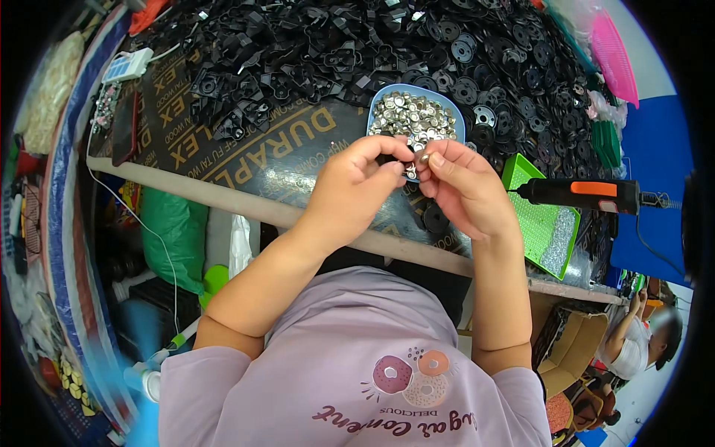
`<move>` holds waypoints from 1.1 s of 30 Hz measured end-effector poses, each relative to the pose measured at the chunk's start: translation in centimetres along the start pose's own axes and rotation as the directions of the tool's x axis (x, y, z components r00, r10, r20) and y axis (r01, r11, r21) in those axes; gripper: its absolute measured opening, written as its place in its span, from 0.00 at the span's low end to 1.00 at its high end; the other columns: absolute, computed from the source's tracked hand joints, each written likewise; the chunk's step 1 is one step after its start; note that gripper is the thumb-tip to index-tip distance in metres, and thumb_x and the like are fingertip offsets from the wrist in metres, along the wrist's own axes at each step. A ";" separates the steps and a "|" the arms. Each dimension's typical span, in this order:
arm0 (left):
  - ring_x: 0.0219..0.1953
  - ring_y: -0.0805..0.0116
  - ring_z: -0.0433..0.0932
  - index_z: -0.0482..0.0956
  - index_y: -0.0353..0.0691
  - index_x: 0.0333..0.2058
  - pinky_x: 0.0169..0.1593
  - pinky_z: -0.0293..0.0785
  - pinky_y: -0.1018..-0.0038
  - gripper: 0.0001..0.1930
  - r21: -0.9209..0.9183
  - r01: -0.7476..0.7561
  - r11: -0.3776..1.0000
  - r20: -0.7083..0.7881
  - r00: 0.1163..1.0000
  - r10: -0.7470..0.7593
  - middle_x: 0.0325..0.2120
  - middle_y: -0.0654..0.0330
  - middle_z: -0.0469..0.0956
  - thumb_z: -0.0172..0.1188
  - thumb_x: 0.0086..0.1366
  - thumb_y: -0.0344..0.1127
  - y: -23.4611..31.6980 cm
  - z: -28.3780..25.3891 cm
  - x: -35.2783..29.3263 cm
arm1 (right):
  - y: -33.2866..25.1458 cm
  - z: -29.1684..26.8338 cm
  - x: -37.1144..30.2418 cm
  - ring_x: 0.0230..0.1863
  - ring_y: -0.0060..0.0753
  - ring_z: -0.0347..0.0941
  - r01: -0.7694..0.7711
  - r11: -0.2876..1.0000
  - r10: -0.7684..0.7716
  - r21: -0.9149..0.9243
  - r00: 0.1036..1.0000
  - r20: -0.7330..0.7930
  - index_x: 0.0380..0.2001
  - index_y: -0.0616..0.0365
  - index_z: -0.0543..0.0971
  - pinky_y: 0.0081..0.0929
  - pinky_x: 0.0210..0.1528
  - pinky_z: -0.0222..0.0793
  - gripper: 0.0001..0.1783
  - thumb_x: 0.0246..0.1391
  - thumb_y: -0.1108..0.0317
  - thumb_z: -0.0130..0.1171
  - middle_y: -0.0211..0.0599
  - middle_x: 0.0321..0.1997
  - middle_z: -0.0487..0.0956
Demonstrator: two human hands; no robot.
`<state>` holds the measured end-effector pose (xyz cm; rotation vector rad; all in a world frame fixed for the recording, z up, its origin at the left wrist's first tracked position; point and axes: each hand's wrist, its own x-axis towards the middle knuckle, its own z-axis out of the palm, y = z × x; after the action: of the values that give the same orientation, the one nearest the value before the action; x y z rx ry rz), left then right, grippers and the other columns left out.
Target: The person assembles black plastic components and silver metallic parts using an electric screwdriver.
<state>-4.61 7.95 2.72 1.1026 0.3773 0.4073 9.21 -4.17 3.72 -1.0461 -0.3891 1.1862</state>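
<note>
A blue bowl (pixel 373 119) heaped with small silvery round metal caps (pixel 417 112) stands on the bench just beyond my hands. My right hand (pixel 473 186) is closed, pinching one small round metal cap (pixel 424 159) between thumb and fingers above the bowl's near rim. My left hand (pixel 354 186) is closed too, its thumb and forefinger brought together close to that cap. Whatever sits between the left fingertips is hidden or too small to name.
Black plastic parts (pixel 283 59) and black discs (pixel 514 82) pile across the bench's far side. At right lie a green tray (pixel 536 231) of small metal pieces and a hanging electric screwdriver (pixel 588 195). A dark phone (pixel 125 134) lies left. Another person (pixel 633 339) sits far right.
</note>
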 end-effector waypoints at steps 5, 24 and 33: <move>0.34 0.79 0.75 0.75 0.33 0.39 0.39 0.73 0.81 0.06 0.076 -0.101 0.992 0.038 0.994 0.098 0.36 0.60 0.76 0.54 0.63 0.23 0.2 1.1 0.5 | -0.4 0.2 -0.4 0.32 0.20 0.69 -0.089 0.986 0.086 0.144 0.996 0.027 0.38 0.63 0.75 0.18 0.35 0.65 0.08 0.59 0.69 0.55 0.31 0.34 0.76; 0.49 0.68 0.73 0.61 0.38 0.48 0.52 0.75 0.71 0.15 -0.131 0.006 0.991 0.114 0.993 0.009 0.51 0.50 0.70 0.45 0.64 0.18 0.0 0.7 1.0 | 0.5 1.4 -0.6 0.36 0.19 0.72 0.221 0.804 -0.386 -0.552 0.901 -0.201 0.34 0.64 0.78 0.17 0.39 0.69 0.06 0.57 0.72 0.57 0.37 0.46 0.72; 0.51 0.66 0.72 0.56 0.38 0.57 0.55 0.72 0.70 0.24 -0.182 -0.062 0.981 0.095 0.992 0.080 0.51 0.50 0.69 0.47 0.63 0.18 -0.3 1.4 0.7 | 0.8 2.3 -0.5 0.37 0.22 0.73 0.233 0.865 -0.359 -0.445 0.907 -0.223 0.32 0.67 0.78 0.19 0.38 0.73 0.05 0.56 0.75 0.56 0.40 0.50 0.72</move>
<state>-3.28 7.14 2.93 0.9585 0.2069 0.4376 6.88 -3.55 4.37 -1.4493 -0.5542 0.6595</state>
